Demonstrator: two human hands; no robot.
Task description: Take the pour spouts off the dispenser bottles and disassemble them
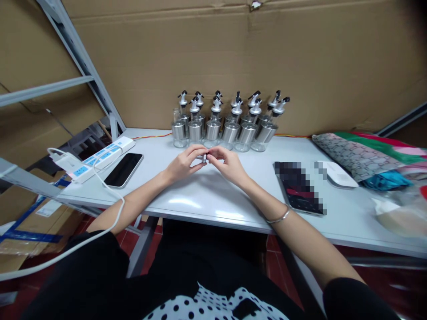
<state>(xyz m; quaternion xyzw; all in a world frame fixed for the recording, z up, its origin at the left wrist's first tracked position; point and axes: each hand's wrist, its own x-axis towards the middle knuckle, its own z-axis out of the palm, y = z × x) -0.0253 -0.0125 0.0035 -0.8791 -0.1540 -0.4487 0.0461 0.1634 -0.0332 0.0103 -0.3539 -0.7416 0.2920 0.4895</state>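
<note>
One small silvery piece (204, 158) | we pinch it between left fingers (196, 150) and right fingers (217, 152) | long axis: near-upright | pointing end: we cannot tell

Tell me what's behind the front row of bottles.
Another row of bottles, topped with spouts, then cardboard. The front row covers most of the back bottles' bodies.

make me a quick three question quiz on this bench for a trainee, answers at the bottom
1. True or false: the bracelet is on the right arm.
2. In the front row of bottles, which has no pourer on top? A) rightmost B) leftmost C) third from left
3. What is at the fingertips of the left hand and right hand?

Key:
1. True
2. B
3. A small silvery part, too small to identify.
</note>
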